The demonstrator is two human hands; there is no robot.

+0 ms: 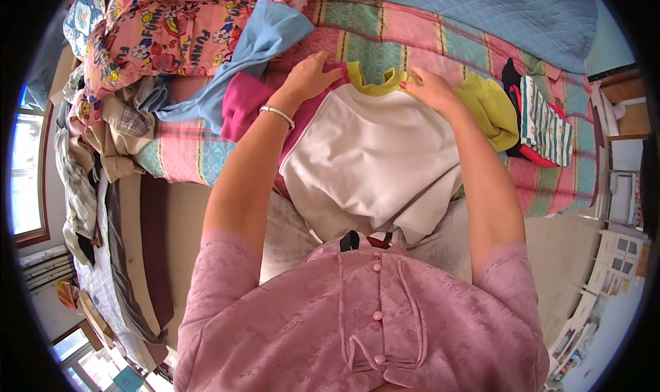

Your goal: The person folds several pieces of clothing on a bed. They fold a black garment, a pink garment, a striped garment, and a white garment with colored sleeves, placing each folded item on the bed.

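Observation:
A sweatshirt (376, 150) with a cream body, a magenta sleeve on the left, a yellow-green sleeve on the right and a yellow-green collar lies spread over the bed's edge and towards my lap. My left hand (312, 76) rests at its magenta shoulder, left of the collar. At the other shoulder, right of the collar, is my right hand (432, 90). Whether the fingers of either hand pinch the fabric cannot be made out. The magenta sleeve (245, 103) passes partly behind my left forearm, and the yellow-green sleeve (487, 108) lies bunched beyond my right one.
Light blue clothing (247, 57) and a pink printed quilt (170, 31) lie at the left on the plaid bedspread (412, 26). Folded clothes, a striped one (545, 121) on top, lie at the right. A blue quilted cover (490, 16) is at the far side. More clothes (124, 124) hang over the left edge.

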